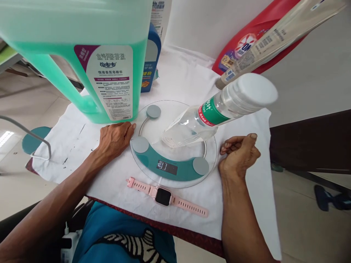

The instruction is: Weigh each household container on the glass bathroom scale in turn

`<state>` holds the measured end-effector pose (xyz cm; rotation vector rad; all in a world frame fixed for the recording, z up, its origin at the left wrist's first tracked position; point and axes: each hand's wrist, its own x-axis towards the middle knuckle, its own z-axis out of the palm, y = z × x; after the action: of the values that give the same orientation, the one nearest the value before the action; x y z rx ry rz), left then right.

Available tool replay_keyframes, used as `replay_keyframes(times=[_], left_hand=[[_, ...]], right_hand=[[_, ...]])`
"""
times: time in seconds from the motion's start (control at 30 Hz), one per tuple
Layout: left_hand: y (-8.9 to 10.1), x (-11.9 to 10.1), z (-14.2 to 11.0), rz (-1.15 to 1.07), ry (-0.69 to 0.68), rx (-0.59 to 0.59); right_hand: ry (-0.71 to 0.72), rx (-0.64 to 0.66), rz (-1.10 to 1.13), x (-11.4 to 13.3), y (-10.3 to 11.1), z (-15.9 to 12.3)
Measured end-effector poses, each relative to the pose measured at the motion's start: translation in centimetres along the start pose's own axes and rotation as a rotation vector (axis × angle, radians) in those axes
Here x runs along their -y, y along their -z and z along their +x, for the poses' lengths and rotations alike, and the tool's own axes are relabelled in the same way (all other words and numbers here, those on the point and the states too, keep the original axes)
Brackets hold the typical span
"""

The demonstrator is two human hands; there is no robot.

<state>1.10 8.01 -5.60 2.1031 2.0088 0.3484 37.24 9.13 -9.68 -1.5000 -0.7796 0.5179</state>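
A round glass scale (167, 171) with a teal band and a small lit display lies on the white cloth. On it stands a clear plastic bottle (189, 126) with a white cap and a green and red label. My left hand (116, 138) rests knuckles up on the cloth, fingers curled in, between the scale's left edge and the large jug of green liquid (109, 84). Right of the scale, my right hand (241, 155) lies on its side with fingers loosely curled and nothing visible in it. A pink smartwatch (163, 196) lies in front of the scale.
Behind the jug stands a blue container (150, 58). A red detergent bottle (236, 44) and a beige tube (263, 51) lean at the back right. A grey cable (27, 128) loops at the left edge. The dark red table edge (192, 233) runs along the front.
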Motion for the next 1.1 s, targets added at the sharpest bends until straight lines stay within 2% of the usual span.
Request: replay_keyframes(times=[0.47, 0.57, 0.67, 0.73, 0.83, 0.97, 1.03, 1.1], left_hand=[[0.3, -0.1, 0.0, 0.029, -0.009, 0.024], [0.3, -0.1, 0.0, 0.032, -0.007, 0.029], [0.2, -0.1, 0.0, 0.032, -0.004, 0.034], [0.2, 0.0, 0.0, 0.029, 0.002, 0.039], [0.2, 0.0, 0.0, 0.023, 0.008, 0.051], [0.3, 0.0, 0.0, 0.033, 0.012, 0.066], [0.3, -0.1, 0.0, 0.032, 0.016, 0.077], [0.4, -0.2, 0.0, 0.028, 0.018, 0.091]], right_hand=[[-0.025, 0.001, -0.033, 0.5, -0.3, -0.2], [-0.021, -0.032, 0.003, 2.1, -0.5, -0.6], [0.072, -0.046, 0.039, 5.1, -0.7, -1.1], [0.120, 0.047, 0.065, 7.3, -0.9, -1.6], [0.190, 0.308, 0.067, 10.0, -1.6, -2.5], [0.189, 0.643, -0.046, 11.8, -3.1, -3.8], [0.160, 0.744, -0.091, 12.2, -3.7, -4.2], [0.164, 0.779, -0.145, 12.4, -4.0, -4.4]])
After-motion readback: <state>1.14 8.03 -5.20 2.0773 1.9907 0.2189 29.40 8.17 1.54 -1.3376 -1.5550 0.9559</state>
